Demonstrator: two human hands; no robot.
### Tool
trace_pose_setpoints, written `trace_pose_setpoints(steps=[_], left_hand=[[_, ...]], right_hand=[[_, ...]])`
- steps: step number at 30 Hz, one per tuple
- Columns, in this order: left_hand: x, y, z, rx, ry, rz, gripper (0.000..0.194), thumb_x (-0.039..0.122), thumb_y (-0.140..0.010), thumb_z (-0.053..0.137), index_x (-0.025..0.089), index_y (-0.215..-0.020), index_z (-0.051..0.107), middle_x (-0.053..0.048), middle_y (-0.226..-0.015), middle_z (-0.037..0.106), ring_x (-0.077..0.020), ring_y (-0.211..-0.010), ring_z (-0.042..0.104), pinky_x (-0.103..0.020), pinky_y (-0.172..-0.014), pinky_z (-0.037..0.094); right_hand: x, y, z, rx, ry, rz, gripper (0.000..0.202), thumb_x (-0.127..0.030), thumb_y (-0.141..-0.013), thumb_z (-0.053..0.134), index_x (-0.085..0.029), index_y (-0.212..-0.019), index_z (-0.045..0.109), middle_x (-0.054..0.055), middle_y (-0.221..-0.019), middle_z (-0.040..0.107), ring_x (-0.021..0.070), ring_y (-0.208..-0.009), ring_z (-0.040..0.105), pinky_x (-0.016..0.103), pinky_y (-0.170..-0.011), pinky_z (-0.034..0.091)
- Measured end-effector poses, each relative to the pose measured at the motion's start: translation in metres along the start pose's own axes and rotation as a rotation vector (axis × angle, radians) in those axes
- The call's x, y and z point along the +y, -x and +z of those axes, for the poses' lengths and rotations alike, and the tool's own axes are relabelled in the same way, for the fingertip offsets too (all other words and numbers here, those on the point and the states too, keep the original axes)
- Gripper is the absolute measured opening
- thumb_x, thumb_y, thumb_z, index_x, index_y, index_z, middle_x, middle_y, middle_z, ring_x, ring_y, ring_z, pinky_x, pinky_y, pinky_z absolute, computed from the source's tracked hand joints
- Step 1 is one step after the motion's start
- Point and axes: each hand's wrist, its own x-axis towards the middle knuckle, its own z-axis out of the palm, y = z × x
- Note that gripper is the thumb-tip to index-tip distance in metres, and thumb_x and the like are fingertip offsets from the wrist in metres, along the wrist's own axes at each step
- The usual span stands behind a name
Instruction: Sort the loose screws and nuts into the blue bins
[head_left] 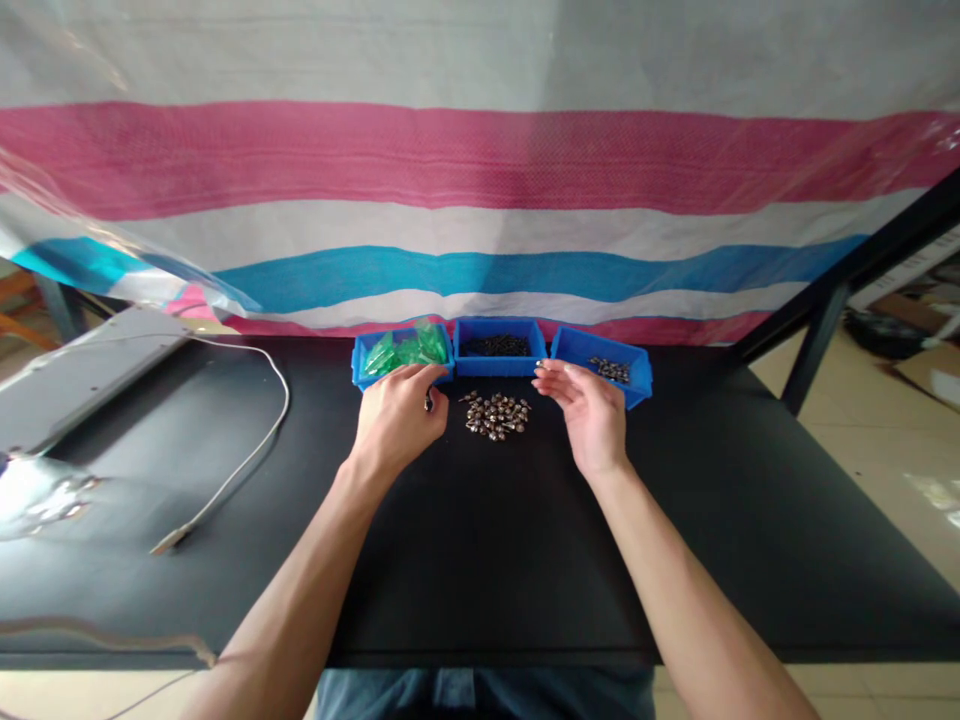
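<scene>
My left hand [400, 412] is closed in front of the left blue bin [358, 368], and a small shiny metal piece [428, 403] shows between its thumb and fingers. In front of the right blue bin [637, 385] is my right hand [592, 415], its thumb and fingertips brought together around a tiny metal piece [539, 366]. Between the hands a pile of small shiny metal parts [496, 416] lies on the black table [487, 560]. Green plastic pieces [409, 350] fill the left bin; small silvery parts [611, 369] lie in the right one.
Dark screw-like pieces [495, 346] lie in the middle blue bin [500, 366]. At left are a white cable [255, 450], a grey metal panel [82, 370] and a clear plastic bag [37, 495]. A striped sheet [480, 160] hangs behind; a black frame post [817, 345] stands at right.
</scene>
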Motion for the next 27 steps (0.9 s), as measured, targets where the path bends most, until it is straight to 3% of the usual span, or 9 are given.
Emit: trace_pose_setpoints(steps=[3,6,10,13,17,22,27], left_hand=[[-0.004,0.002,0.007,-0.149,-0.05,0.021,0.038,0.016,-0.081,0.059,0.018,-0.116,0.074,-0.008,-0.114,0.076,-0.0297,-0.102,0.072,-0.04,-0.087,0.06],[-0.004,0.004,0.02,-0.244,-0.001,0.115,0.045,0.019,-0.086,0.059,0.015,-0.13,0.067,-0.009,-0.126,0.072,-0.0291,-0.111,0.068,-0.04,-0.095,0.058],[0.0,0.003,0.027,-0.251,-0.037,0.152,0.044,0.012,-0.087,0.056,0.015,-0.129,0.067,-0.008,-0.126,0.071,-0.0283,-0.112,0.065,-0.039,-0.098,0.056],[0.003,0.005,0.023,-0.187,-0.119,0.07,0.039,0.014,-0.085,0.058,0.016,-0.123,0.071,-0.009,-0.12,0.073,-0.0324,-0.11,0.063,-0.045,-0.097,0.056],[0.0,0.008,0.022,-0.256,-0.147,-0.026,0.034,0.01,-0.083,0.057,0.014,-0.111,0.075,-0.014,-0.111,0.074,-0.0342,-0.104,0.067,-0.044,-0.088,0.059],[-0.005,0.007,0.029,-0.29,-0.004,-0.048,0.032,0.005,-0.084,0.053,0.015,-0.101,0.078,-0.012,-0.101,0.074,-0.0286,-0.089,0.072,-0.037,-0.082,0.058],[0.0,0.005,0.031,-0.174,0.286,-0.03,0.02,0.01,-0.084,0.06,0.015,-0.091,0.078,-0.009,-0.095,0.072,-0.0201,-0.073,0.07,-0.032,-0.072,0.059]], right_hand=[[0.001,-0.006,-0.006,0.208,0.044,-0.108,0.021,-0.028,-0.078,0.069,-0.02,-0.095,0.08,0.007,-0.099,0.079,0.0201,-0.085,0.075,0.034,-0.081,0.057],[0.002,-0.008,-0.009,0.297,0.088,-0.152,0.029,-0.026,-0.077,0.068,-0.022,-0.105,0.078,0.007,-0.118,0.075,0.0206,-0.093,0.074,0.034,-0.083,0.056],[0.001,-0.007,-0.008,0.26,0.094,-0.125,0.031,-0.026,-0.075,0.069,-0.022,-0.105,0.078,0.007,-0.115,0.076,0.0198,-0.087,0.074,0.031,-0.076,0.056],[0.002,-0.005,-0.007,0.229,0.102,-0.126,0.031,-0.027,-0.075,0.069,-0.022,-0.104,0.078,0.006,-0.111,0.077,0.019,-0.084,0.074,0.03,-0.073,0.056],[0.003,-0.005,-0.007,0.206,0.112,-0.118,0.027,-0.028,-0.076,0.068,-0.021,-0.101,0.078,0.006,-0.106,0.078,0.0191,-0.082,0.074,0.03,-0.071,0.055],[0.002,-0.005,-0.005,0.173,0.112,-0.092,0.024,-0.028,-0.076,0.069,-0.02,-0.096,0.078,0.006,-0.102,0.078,0.0184,-0.079,0.073,0.029,-0.068,0.054],[0.0,-0.001,-0.006,0.01,0.15,-0.039,0.019,-0.029,-0.081,0.068,-0.02,-0.094,0.078,0.006,-0.091,0.079,0.0165,-0.071,0.072,0.028,-0.066,0.053]])
